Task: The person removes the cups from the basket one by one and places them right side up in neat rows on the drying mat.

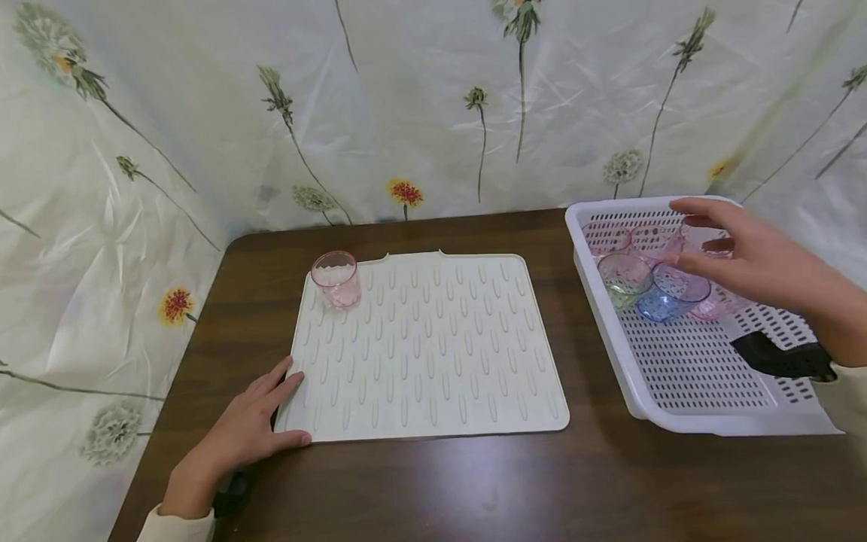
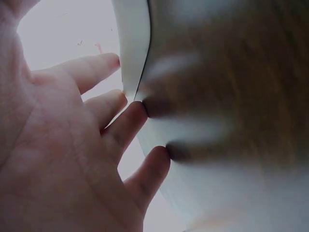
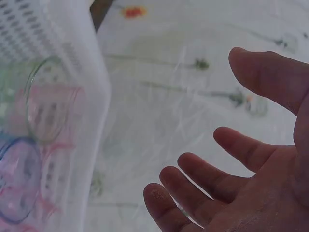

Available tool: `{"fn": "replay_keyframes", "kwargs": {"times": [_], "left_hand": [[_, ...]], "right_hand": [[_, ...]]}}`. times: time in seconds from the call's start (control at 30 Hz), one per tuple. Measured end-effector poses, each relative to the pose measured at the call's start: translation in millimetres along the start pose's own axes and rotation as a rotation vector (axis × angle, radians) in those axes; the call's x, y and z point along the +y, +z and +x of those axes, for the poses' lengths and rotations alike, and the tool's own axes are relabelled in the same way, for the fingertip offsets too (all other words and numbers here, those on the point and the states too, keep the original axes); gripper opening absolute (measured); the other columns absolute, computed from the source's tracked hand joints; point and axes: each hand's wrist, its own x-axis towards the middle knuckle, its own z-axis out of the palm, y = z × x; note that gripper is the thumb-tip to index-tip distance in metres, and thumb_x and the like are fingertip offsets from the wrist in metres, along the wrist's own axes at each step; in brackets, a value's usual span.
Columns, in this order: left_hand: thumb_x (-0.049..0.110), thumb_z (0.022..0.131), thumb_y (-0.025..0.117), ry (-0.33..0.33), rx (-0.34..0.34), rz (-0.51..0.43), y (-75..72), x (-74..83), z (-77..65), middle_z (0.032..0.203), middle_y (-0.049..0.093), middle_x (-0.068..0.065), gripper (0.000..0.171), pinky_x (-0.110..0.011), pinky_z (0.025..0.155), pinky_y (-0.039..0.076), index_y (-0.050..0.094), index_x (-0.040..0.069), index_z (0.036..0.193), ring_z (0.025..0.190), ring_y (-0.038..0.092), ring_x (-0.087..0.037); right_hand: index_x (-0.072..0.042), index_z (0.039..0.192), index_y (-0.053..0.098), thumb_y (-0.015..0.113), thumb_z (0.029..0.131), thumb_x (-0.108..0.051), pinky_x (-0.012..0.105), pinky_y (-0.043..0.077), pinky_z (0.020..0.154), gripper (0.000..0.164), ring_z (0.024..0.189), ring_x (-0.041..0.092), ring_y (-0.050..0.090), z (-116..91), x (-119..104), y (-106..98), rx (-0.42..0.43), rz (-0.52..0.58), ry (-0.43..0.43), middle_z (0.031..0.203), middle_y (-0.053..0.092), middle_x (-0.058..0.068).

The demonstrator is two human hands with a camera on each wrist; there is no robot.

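Note:
My left hand (image 1: pixel 250 418) rests at the near left corner of a white ridged drying mat (image 1: pixel 433 361), its fingers spread along the mat's edge and the table; the left wrist view shows the fingertips at that edge. A pink glass (image 1: pixel 337 280) stands upright on the mat's far left corner. Over the white plastic basket (image 1: pixel 609 339) on the right, my right hand (image 1: pixel 752 252) hovers with fingers apart and nothing between them. Beneath and beside it in the basket are a blue glass (image 1: pixel 667 297), a green glass (image 1: pixel 623 278) and several pink glasses (image 1: pixel 653 239), partly hidden by the hand.
The mat and basket lie on a dark brown wooden table (image 1: pixel 501 489). A flower-printed sheet (image 1: pixel 420 113) hangs behind the table and along its left side. A black strap (image 1: pixel 782 357) shows at my right wrist, over the basket's near part.

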Motion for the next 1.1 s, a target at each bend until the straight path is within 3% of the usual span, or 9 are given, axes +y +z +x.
{"fn": "replay_keyframes", "kwargs": {"times": [0.23,0.43,0.6,0.8,0.97,1.1], "left_hand": [[0.057,0.076,0.077,-0.01,-0.004,-0.005,1.2,0.9,0.8,0.162,0.028,-0.02,0.093,-0.065,0.104,0.038,0.046,0.007,0.148,0.141,0.036,-0.047],[0.058,0.076,0.077,0.003,0.001,-0.011,2.6,0.6,2.4,0.161,0.028,-0.02,0.093,-0.066,0.104,0.038,0.046,0.007,0.148,0.141,0.036,-0.047],[0.057,0.075,0.078,0.005,0.013,-0.001,2.6,-2.4,0.1,0.161,0.029,-0.021,0.093,-0.065,0.103,0.039,0.047,0.006,0.147,0.141,0.037,-0.047],[0.058,0.076,0.078,0.006,0.019,0.007,1.7,-3.2,-2.4,0.161,0.03,-0.021,0.093,-0.065,0.103,0.04,0.047,0.006,0.147,0.141,0.038,-0.047],[0.057,0.076,0.077,0.003,0.017,0.003,0.9,-3.2,-1.3,0.161,0.029,-0.021,0.093,-0.066,0.103,0.039,0.047,0.006,0.147,0.141,0.037,-0.047],[0.057,0.076,0.077,0.014,0.013,0.01,1.4,-3.0,-1.3,0.161,0.029,-0.021,0.093,-0.065,0.104,0.039,0.046,0.006,0.147,0.14,0.038,-0.048]], "right_hand": [[-0.01,0.16,0.001,0.06,0.096,-0.046,0.079,0.032,0.087,0.094,0.132,0.068,0.023,-9.0,44.3,-8.4,-0.002,-0.003,0.183,0.163,0.001,0.032],[-0.012,0.16,-0.008,0.053,0.094,-0.06,0.083,0.029,0.089,0.102,0.143,0.062,0.006,-11.9,67.3,-10.3,-0.012,0.01,0.287,0.164,-0.008,0.028],[-0.009,0.16,-0.006,0.055,0.094,-0.058,0.083,0.026,0.093,0.102,0.143,0.061,0.009,-7.0,73.3,-7.7,-0.009,0.021,0.279,0.164,-0.005,0.028],[-0.005,0.159,-0.002,0.056,0.095,-0.054,0.083,0.029,0.088,0.099,0.138,0.063,0.015,-2.5,78.2,-4.6,0.011,-0.017,0.255,0.162,0.001,0.033],[-0.001,0.158,0.002,0.058,0.095,-0.051,0.082,0.031,0.085,0.098,0.134,0.064,0.019,1.2,95.1,-2.5,0.018,-0.062,0.258,0.158,0.005,0.039],[0.003,0.156,0.003,0.061,0.095,-0.043,0.081,0.031,0.088,0.096,0.13,0.065,0.019,1.5,109.2,-1.6,-0.051,-0.091,0.257,0.155,0.004,0.043]]}}
